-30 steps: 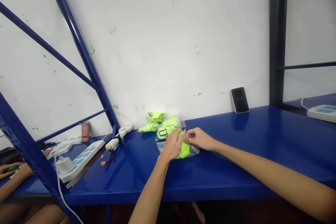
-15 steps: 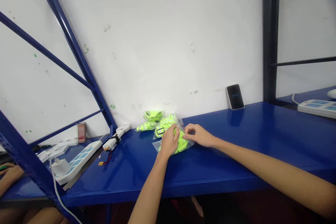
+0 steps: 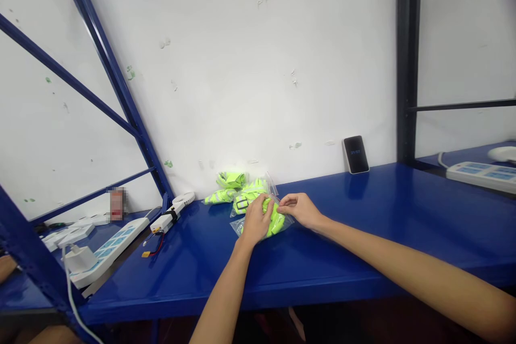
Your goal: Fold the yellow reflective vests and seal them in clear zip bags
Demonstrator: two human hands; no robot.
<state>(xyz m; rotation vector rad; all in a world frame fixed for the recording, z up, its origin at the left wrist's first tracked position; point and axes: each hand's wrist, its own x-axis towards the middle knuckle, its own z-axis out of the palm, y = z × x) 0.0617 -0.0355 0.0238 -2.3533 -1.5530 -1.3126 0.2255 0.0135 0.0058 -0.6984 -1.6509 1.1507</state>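
Note:
A clear plastic bag (image 3: 287, 221) holding folded neon-yellow fabric (image 3: 276, 224) lies on the blue table. My left hand (image 3: 257, 221) is closed on the bag's upper left part, covering some of it. At the bag's upper right edge, my right hand (image 3: 301, 208) pinches the plastic between thumb and fingertips. Just behind sits another bagged neon-yellow bundle (image 3: 253, 188) with reflective strips and a dark buckle (image 3: 242, 204). Two more neon-yellow bundles, one folded (image 3: 231, 179) and one narrower (image 3: 220, 196), rest against the wall side.
A small white fan (image 3: 183, 200) and a white battery pack with wires (image 3: 162, 222) lie to the left. Beyond the blue frame post is a power strip (image 3: 110, 251). A dark-screened device (image 3: 356, 154) leans on the wall. Another power strip (image 3: 484, 173) is at far right.
The view has shifted slightly, moving the scene a little left. My right fingertips have come closer together on the bag's edge. My left hand stays on the bag.

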